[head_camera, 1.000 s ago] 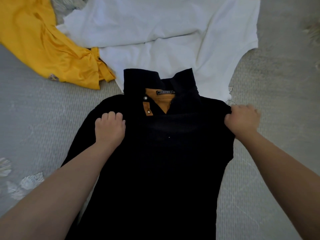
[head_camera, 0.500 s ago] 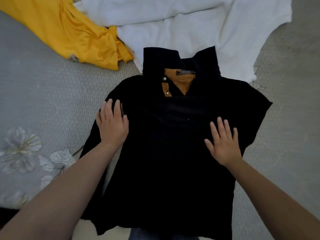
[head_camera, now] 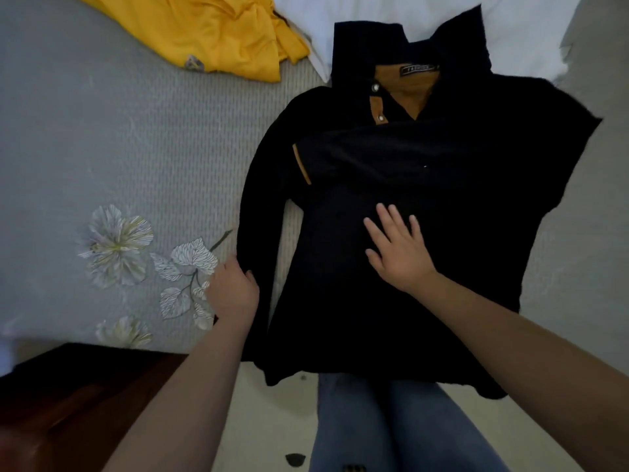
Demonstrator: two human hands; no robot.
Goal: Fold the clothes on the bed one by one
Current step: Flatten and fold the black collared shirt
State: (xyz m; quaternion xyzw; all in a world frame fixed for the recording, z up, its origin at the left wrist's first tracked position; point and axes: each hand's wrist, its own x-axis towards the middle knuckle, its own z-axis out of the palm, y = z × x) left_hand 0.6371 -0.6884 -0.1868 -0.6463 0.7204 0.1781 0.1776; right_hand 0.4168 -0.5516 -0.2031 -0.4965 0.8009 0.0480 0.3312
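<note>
Clothes on the bed number three: your black polo shirt [head_camera: 425,206] lies front-up nearest you, hem over the mattress edge; one yellow garment [head_camera: 218,32] and one white garment [head_camera: 531,32] lie beyond its collar. Your left hand [head_camera: 233,289] grasps the black sleeve's outer edge. Your right hand [head_camera: 398,248] lies flat, fingers spread, mid-shirt. Grey floral bedspread [head_camera: 112,158] lies bare leftward.

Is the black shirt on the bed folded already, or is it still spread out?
Mostly spread. The black shirt lies flat, collar open. Only the sleeve beside the left hand runs down alongside the body; the right hand presses the front.
</note>
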